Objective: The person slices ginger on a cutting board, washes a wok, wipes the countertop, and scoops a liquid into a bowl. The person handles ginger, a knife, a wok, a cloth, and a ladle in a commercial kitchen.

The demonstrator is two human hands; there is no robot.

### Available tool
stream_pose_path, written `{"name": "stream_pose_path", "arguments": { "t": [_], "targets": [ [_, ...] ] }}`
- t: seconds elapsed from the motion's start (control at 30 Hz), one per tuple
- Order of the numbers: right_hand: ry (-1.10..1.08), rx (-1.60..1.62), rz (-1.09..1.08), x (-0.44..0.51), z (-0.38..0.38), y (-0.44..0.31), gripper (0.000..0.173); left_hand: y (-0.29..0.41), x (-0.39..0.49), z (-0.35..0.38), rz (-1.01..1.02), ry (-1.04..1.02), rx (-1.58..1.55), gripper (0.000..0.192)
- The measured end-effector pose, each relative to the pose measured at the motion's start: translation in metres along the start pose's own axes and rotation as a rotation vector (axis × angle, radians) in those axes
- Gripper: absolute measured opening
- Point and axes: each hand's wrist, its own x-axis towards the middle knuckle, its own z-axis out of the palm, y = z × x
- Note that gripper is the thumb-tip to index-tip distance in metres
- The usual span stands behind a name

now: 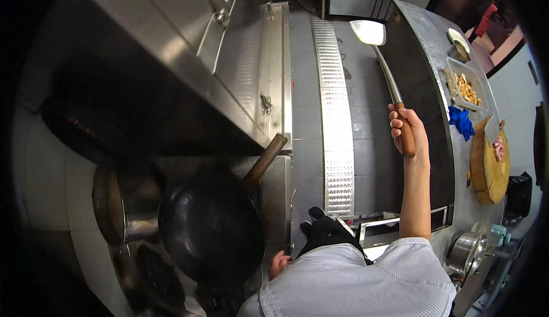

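Observation:
My right hand is closed around the wooden handle of a wok spatula. The spatula is held out over the tiled floor, its broad metal blade farthest from me. Close to the stove's front edge, my left hand shows only some curled fingers. My sleeve and body cover the rest of it, so I cannot tell whether it grips anything. Left of that hand, a dark wok sits on the stove, its wooden handle slanting up over the steel edge. I see no food in the wok.
A steel pot stands beyond the wok. The right-hand steel counter bears a plastic container of browned pieces, a blue cloth, and a round chopping block with a cleaver and raw meat. A metal floor grating runs between counter and stove.

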Motion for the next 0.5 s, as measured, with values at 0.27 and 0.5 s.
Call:
{"name": "stream_pose_path", "arguments": {
  "t": [0.27, 0.5],
  "targets": [
    [0.187, -0.166, -0.003, 0.029, -0.021, -0.062, 0.025, 0.075, 0.110, 0.050, 0.031, -0.174, -0.091, 0.043],
    [0.138, -0.113, 0.118, 0.207, -0.032, -0.087, 0.024, 0.162, 0.244, 0.115, 0.110, -0.168, 0.210, 0.041]
  ]
}}
